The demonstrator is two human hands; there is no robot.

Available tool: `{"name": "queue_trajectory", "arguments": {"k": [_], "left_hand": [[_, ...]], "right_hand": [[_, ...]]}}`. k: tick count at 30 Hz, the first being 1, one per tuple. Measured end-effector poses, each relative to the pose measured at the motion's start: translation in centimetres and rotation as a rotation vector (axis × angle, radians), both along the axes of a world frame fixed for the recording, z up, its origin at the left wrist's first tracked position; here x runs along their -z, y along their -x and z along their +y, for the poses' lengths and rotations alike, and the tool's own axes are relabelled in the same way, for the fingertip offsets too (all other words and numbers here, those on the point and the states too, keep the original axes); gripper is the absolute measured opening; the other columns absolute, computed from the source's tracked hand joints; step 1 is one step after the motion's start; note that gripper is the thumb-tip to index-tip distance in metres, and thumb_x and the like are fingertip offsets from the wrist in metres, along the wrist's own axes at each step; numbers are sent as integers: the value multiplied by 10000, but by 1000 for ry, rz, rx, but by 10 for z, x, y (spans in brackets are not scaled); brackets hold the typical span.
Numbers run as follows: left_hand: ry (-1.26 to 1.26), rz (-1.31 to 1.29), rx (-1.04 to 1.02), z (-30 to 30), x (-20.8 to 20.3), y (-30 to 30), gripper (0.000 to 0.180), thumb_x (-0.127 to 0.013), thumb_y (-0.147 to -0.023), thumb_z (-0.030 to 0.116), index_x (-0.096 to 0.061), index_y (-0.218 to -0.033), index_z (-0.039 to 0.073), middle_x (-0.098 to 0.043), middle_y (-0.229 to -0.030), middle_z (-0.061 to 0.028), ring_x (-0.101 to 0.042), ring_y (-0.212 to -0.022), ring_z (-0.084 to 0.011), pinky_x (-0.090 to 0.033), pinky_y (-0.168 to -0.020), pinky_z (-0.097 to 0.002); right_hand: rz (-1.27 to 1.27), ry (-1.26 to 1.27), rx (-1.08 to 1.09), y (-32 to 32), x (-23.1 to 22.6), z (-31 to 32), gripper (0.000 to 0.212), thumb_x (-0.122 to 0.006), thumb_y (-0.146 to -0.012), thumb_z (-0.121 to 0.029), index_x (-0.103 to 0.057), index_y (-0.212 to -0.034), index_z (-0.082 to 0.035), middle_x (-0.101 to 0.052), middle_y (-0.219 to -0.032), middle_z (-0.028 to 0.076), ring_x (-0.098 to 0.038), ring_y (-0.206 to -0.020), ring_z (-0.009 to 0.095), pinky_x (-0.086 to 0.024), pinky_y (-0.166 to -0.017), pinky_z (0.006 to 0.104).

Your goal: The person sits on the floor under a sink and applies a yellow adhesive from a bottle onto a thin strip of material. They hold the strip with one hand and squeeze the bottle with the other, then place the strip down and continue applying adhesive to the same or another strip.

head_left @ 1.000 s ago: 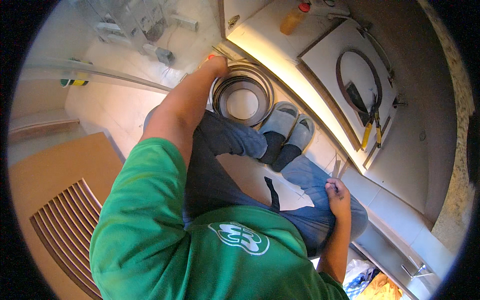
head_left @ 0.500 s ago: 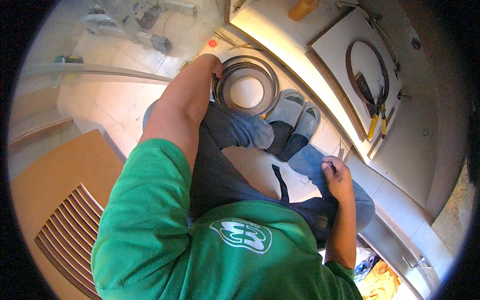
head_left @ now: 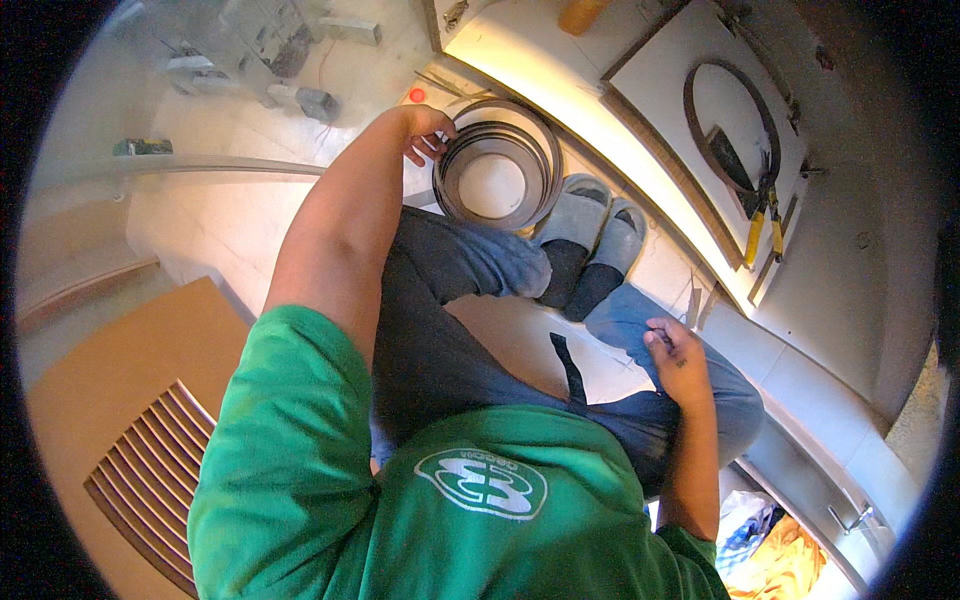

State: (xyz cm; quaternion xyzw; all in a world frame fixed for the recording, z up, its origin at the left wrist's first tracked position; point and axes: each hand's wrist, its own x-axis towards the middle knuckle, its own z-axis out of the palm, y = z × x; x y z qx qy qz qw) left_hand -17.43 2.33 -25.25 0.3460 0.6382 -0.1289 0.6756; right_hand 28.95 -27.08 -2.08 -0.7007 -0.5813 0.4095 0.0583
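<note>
A coil of dark flat strip (head_left: 550, 160) lies on the floor beyond my legs, its loops nested around a bare centre. At its left rim is my left hand (head_left: 428, 135), fingers apart and loosely bent; the fingertips meet or nearly meet the outer loop, and I cannot tell which. My right hand (head_left: 678, 365) hovers by my right knee, thumb and fingers curled together. Whatever those fingers hold, if anything, is hidden. My feet, in grey slide sandals (head_left: 572, 215), rest just right of the coil.
On a white board (head_left: 660, 75) at the right lie a dark hoop of strip (head_left: 692, 112) and yellow-handled cutters (head_left: 755, 235). A brown slatted chair (head_left: 110, 370) stands at the left. Metal ladder-like parts (head_left: 305, 102) lie far left, near a small red disc (head_left: 417, 96). Cloths (head_left: 775, 565) fill an opening at lower right.
My left hand has drawn back slightly to the left, and its fingers now show spread at the coil's rim. My right hand keeps its curl near the knee. The view has shifted a little.
</note>
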Motion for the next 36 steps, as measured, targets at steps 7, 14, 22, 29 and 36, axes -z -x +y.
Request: {"name": "queue_trajectory", "arguments": {"k": [7,14,22,29,36], "left_hand": [[-127,341,793,22,-5,0,416,-695,-844,294,-725,-1200,82,-727,-991,-178,-696,-988,-304,-534,-845,-473],[-300,147,850,-26,-13,63,165,-758,-786,209,-772,-895,86,-716,-741,-62,-679,-648,-188,-557,-580,-349],[-480,-87,466,-119,3,97,146,-724,-823,168,-699,-917,59,-712,-852,-55,-676,-763,-198,-534,-644,-340],[-916,191,602,-175,30,74,485,-731,-837,369,-569,-1165,52,-596,-1185,-155,-607,-1117,-359,-507,-911,-443],[-932,173,341,-183,33,65,466,-768,-815,394,-572,-1058,48,-580,-1066,-175,-609,-1037,-384,-507,-879,-467]], "right_hand": [[80,-63,-195,32,15,31,197,-685,-932,-181,-685,-1051,-24,-682,-947,195,-687,-876,345,-544,-767,411],[129,-189,-600,176,139,146,221,-717,-879,-262,-698,-901,-43,-637,-922,204,-641,-922,403,-521,-821,487],[-320,66,-879,219,207,158,409,-813,-798,-290,-704,-1147,-108,-610,-1249,119,-535,-1242,336,-492,-986,499],[-336,-104,-971,198,201,165,339,-811,-741,-265,-716,-1028,-111,-609,-1145,73,-544,-1171,296,-450,-993,453],[-237,-181,-960,182,187,165,311,-789,-757,-263,-711,-993,-77,-586,-1165,75,-526,-1183,309,-441,-1014,464]]}}
